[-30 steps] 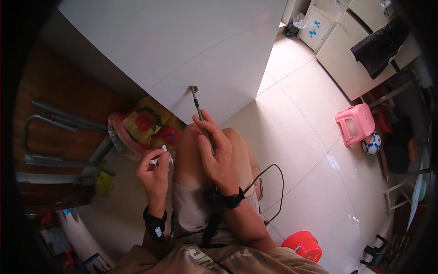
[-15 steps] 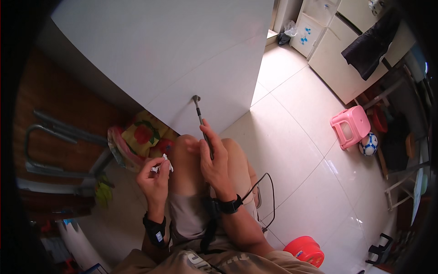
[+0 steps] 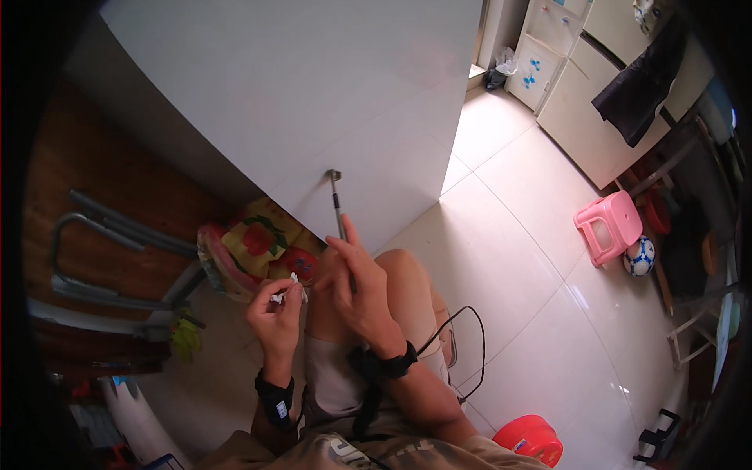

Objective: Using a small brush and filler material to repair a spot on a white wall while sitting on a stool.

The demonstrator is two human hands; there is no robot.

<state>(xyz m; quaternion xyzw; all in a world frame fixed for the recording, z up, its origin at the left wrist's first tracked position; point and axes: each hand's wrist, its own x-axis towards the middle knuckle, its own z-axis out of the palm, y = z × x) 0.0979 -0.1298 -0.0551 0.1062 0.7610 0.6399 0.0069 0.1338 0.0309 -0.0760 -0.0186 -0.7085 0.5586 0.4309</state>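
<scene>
Right hand: the right hand [image 3: 364, 298] holds a thin metal tool [image 3: 337, 202]. Its fingers are closed loosely around the handle, with the low end hidden.
Thin metal tool: it points up and away from the person, with its small head [image 3: 334, 175] in front of the big pale panel [image 3: 258, 94]. I cannot tell if the head touches the panel.
Left hand: the left hand [image 3: 274, 321] pinches a crumpled white scrap [image 3: 294, 279]. Its fingers are narrow, with the scrap between their tips.
White scrap: it is up in the air, near the left knee, just beside the right hand.
Step now: it looks like the right hand is aiming the tool, and the left hand just keeps the scrap ready.
Next move: I think it calls for a firm grip and a steady tool head, with the scrap kept out of the way.
Watch out: the black cord [image 3: 483, 352] loops by the right arm and could maybe snag.
</scene>
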